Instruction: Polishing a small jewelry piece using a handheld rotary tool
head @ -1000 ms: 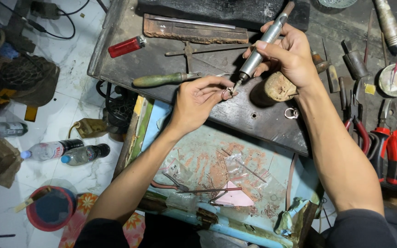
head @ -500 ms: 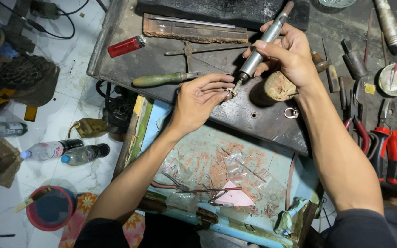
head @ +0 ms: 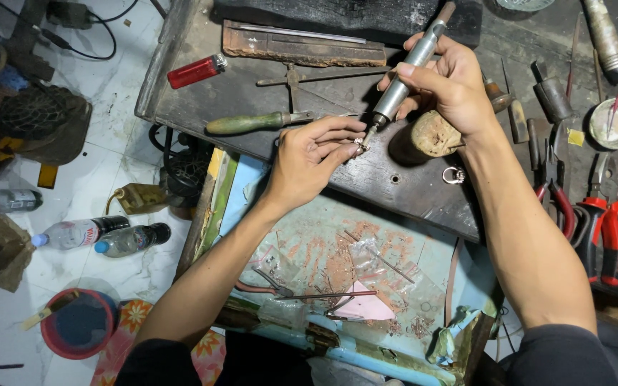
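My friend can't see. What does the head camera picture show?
A person's right hand holds a silver pen-shaped rotary tool with its tip against a tiny piece pinched in the left hand, over a dark, worn workbench. A red lighter, a green-handled tool and red pliers lie around.

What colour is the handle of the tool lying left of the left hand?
Green, seen in the head view: the tool handle.
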